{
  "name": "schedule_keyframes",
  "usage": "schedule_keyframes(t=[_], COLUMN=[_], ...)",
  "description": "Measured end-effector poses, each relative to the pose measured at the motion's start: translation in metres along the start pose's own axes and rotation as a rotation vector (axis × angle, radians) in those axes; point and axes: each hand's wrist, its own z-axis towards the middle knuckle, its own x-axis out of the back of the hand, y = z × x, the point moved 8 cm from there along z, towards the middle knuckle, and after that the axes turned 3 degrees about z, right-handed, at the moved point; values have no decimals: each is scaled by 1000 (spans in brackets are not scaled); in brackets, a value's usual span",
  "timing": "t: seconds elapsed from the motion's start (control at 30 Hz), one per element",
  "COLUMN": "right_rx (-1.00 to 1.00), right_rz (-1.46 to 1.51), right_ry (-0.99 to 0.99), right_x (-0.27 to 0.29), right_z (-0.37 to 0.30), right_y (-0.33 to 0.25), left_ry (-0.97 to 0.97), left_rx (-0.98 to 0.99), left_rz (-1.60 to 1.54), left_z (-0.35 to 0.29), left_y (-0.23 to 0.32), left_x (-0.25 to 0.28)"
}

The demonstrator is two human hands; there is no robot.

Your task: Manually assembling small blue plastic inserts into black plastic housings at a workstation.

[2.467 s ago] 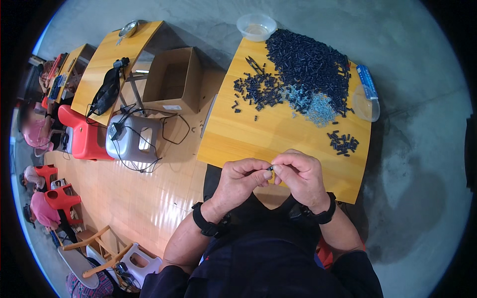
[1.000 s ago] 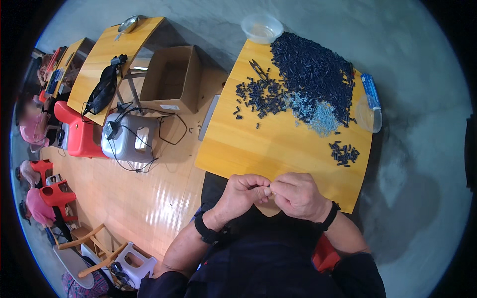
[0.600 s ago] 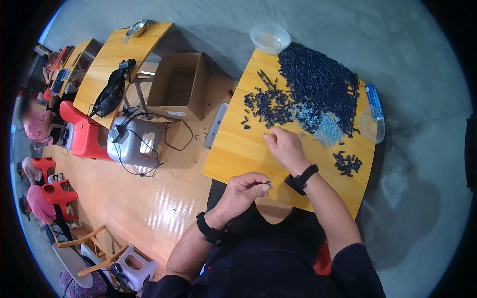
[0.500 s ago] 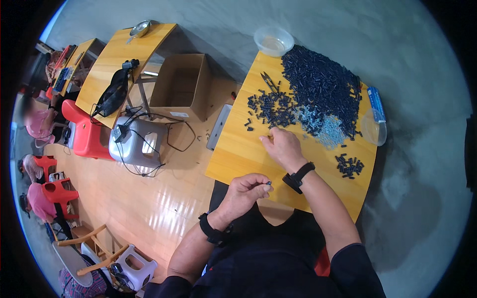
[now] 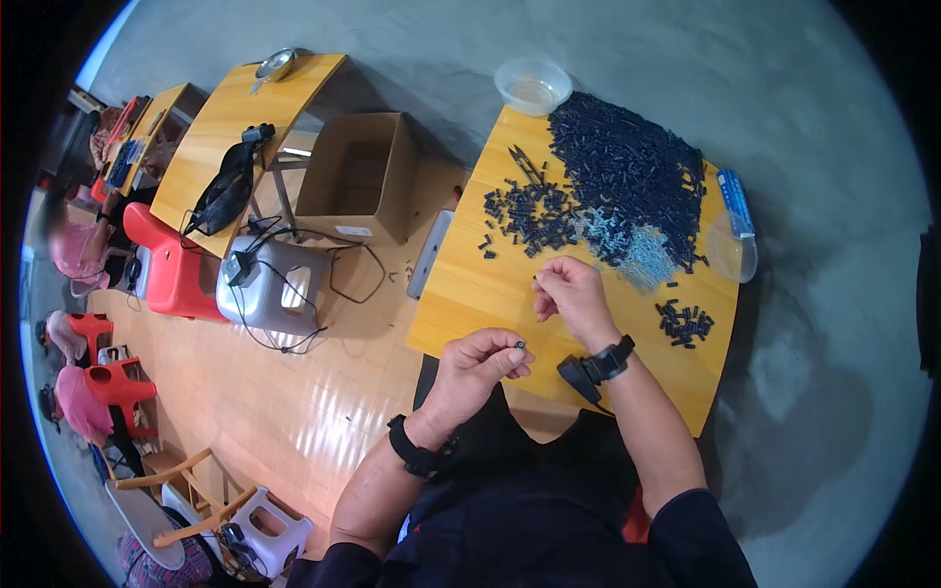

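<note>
My left hand [image 5: 474, 370] is closed in a pinch at the table's near edge. Between its thumb and forefinger is a small black cylinder [image 5: 520, 345] with its round end showing. Up and to the right, my right hand [image 5: 576, 297] hovers over the wood with thumb and forefinger together. A tiny dark piece [image 5: 536, 278] shows at those fingertips, too small to name. Beyond it lie a loose group of black cylinders [image 5: 534, 218], a heap of small pale-blue parts [image 5: 642, 253] and a large mound of black cylinders [image 5: 627, 157].
Dark tweezers [image 5: 526, 165], a clear bowl [image 5: 532, 90], a blue box [image 5: 735, 203], a clear lid [image 5: 727, 250] and a small black group [image 5: 684, 323] edge the yellow table [image 5: 461, 304]. Leftward stand a cardboard carton [image 5: 355, 186] and a grey stool [image 5: 279, 284] with cables. Several people sit farther left.
My right hand has drawn back from the loose black group, down toward me, and now has a tiny dark piece at its fingertips. My left hand has moved slightly up and left.
</note>
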Motion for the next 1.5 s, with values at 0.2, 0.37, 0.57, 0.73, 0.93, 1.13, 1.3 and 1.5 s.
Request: schedule_keyframes(t=[0.2,0.37,0.57,0.73,0.93,1.13,1.3,1.5], right_rx=[-66,-70,-63,-27,7,-4,0,22], right_rz=[453,489,442,358,224,145,108,60], right_ry=[-193,-389,-455,-439,-421,-386,-406,-409], right_x=[1,-9,-15,-17,-19,-21,-23,-25], right_z=[-56,-97,-121,-124,-129,-128,-129,-128], right_y=[-23,-45,-54,-61,-68,-74,-75,-78], left_ry=[-11,-103,-177,-182,-199,-210,-197,-196], left_rx=[-81,-34,-51,-46,-61,-64,-57,-70], left_rz=[9,27,81,51,91,105,117,116], left_z=[-1,-8,-19,-23,-24,-22,-22,-21], left_y=[11,14,25,30,32,30,31,35], left_x=[-11,-29,-44,-45,-43,-42,-41,-41])
